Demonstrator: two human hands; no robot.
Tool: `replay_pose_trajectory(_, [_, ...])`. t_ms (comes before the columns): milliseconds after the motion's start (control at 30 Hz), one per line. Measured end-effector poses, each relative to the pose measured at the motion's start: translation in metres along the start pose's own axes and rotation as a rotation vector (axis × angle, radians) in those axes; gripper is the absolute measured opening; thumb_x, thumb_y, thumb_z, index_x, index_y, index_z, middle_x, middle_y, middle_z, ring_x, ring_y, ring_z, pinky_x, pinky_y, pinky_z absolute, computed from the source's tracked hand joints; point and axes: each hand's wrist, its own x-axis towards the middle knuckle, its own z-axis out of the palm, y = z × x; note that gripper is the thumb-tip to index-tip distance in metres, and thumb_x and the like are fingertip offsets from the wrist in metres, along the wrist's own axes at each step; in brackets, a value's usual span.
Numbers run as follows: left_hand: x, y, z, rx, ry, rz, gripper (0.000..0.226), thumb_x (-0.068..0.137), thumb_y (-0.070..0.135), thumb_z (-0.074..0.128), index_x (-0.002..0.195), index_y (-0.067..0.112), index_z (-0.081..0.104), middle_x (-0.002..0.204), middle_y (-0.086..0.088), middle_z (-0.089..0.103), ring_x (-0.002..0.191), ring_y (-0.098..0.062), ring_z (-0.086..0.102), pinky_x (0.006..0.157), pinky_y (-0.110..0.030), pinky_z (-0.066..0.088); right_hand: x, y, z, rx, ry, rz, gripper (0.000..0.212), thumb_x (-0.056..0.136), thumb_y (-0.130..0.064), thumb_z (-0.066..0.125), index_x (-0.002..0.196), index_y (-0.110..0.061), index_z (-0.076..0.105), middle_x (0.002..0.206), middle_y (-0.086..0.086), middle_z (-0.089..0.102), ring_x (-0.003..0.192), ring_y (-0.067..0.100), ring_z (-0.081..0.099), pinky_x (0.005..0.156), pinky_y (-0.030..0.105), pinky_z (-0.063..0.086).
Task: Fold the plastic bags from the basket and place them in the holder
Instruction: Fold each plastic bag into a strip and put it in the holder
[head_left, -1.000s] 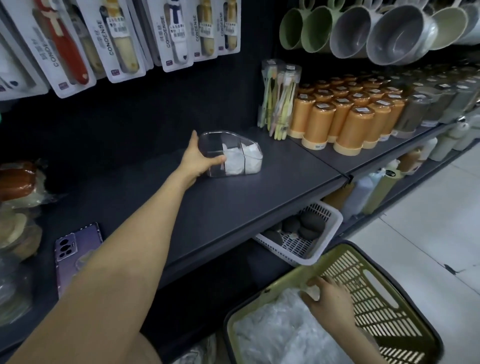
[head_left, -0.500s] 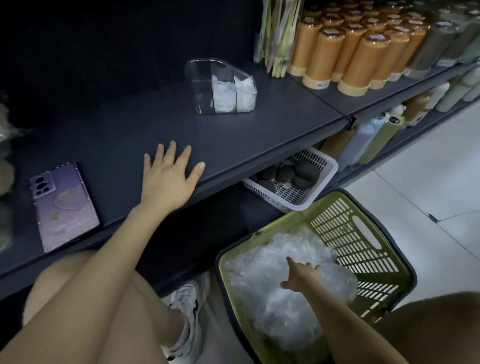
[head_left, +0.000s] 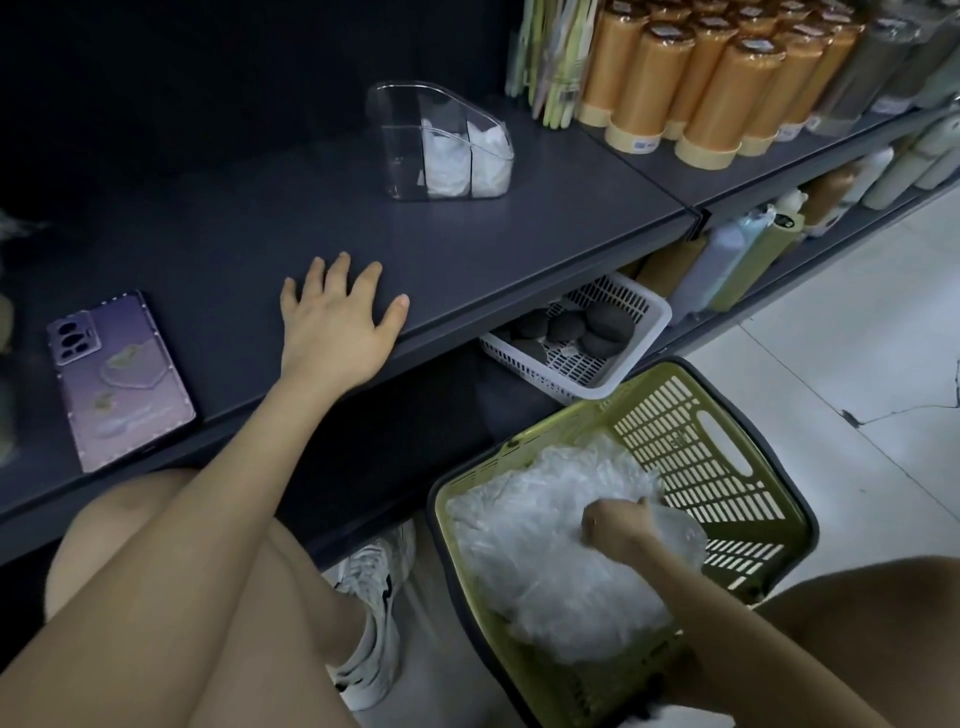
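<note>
A: Right hand (head_left: 615, 522), grip closed on a fistful of plastic bags (head_left: 535, 577) down in the basket (head_left: 691, 457). They look clingy, so several could lift in one clump or snag the slats.

B: Left hand (head_left: 337, 322) lies flat and spread on the shelf (head_left: 519, 249) edge. The phone (head_left: 122, 379) crowds the folding room; the holder (head_left: 441, 143), part filled, stands farther back.

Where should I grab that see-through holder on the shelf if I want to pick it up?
Probably by the tall end wall of the holder, coming from the left. That end stands highest and its compartment looks empty, so fingers can hook over the rim without squashing the folded bags packed toward the low right end.
</note>
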Motion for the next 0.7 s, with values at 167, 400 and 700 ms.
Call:
replay_pose_trajectory(167, [-0.001, -0.001, 0.0, -0.035, 0.0, 0.0, 0.062, 0.099, 0.055, 0.024, 0.151, 0.022, 0.027, 0.16, -0.012, 0.017, 0.148, -0.031, 0.008, 0.119, -0.05, 0.003, -0.03, 0.0, -0.06, 0.261, 0.269, -0.049, 0.015, 0.09, -0.042, 0.059, 0.08, -0.031, 0.06, 0.093, -0.01, 0.069, 0.093, 0.016, 0.063, 0.106, 0.04, 0.027])
replay_pose_trajectory(400, [-0.004, 0.0, -0.002, -0.044, -0.019, 0.011, 0.063, 0.099, 0.055, 0.02, 0.153, 0.022, 0.023, 0.161, -0.01, 0.013, 0.148, -0.03, 0.006, 0.12, -0.049, 0.002, -0.08, -0.015, -0.142, 0.336, 0.741, -0.112, 0.013, 0.076, -0.038, 0.074, 0.083, -0.027, 0.072, 0.11, -0.004, 0.061, 0.108, 0.025, 0.052, 0.085, 0.035, 0.031])
replay_pose_trajectory(700, [-0.046, 0.019, -0.035, -1.009, 0.054, -0.009, 0.027, 0.095, 0.047, 0.05, 0.108, 0.029, 0.065, 0.114, 0.016, 0.062, 0.116, -0.007, 0.055, 0.096, -0.021, 0.038, -0.095, -0.05, -0.206, 0.712, 0.677, -0.368, 0.039, 0.081, -0.039, 0.072, 0.059, -0.026, 0.042, 0.06, -0.009, 0.042, 0.06, 0.013, 0.043, 0.068, 0.033, 0.033])
